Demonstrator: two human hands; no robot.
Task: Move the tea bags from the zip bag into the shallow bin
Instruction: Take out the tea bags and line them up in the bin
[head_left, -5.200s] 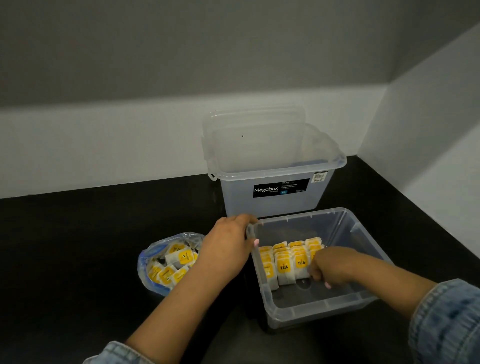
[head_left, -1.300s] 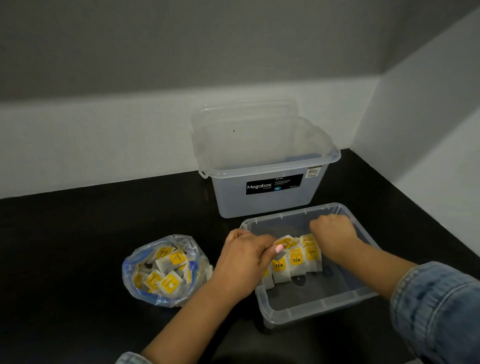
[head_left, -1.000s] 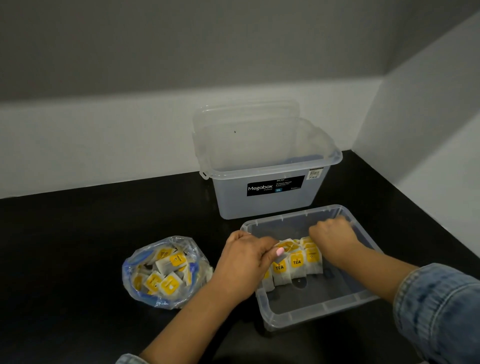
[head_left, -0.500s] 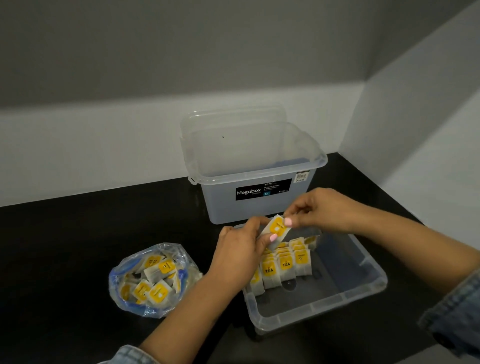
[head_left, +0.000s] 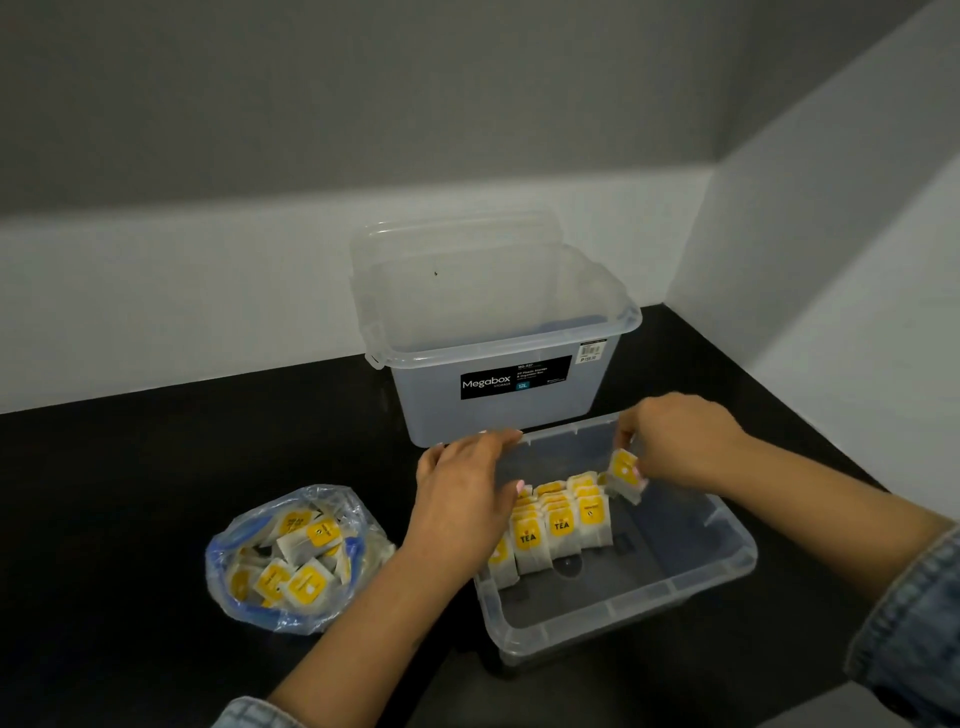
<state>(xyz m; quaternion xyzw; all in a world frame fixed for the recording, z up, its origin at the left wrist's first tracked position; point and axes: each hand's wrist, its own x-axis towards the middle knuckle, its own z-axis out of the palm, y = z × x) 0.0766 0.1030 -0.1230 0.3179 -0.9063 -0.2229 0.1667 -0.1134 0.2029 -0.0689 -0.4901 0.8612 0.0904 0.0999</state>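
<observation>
Pinching a single tea bag (head_left: 625, 475) between thumb and fingers, the right hand (head_left: 680, 441) holds it tilted over the far right part of the shallow bin (head_left: 727, 566), just beside the rows of tea bags (head_left: 556, 525) already standing upright inside. The left hand (head_left: 462, 499) lies with relaxed, fairly straight fingers over the bin's left rim and the left end of those rows, grasping nothing. More tea bags remain in the open zip bag (head_left: 291, 558), which sits on the black counter (head_left: 130, 493) to the left of the bin. Behind the bin stands a taller clear storage box (head_left: 493, 332) labelled Megabox, against the grey wall (head_left: 208, 156).
</observation>
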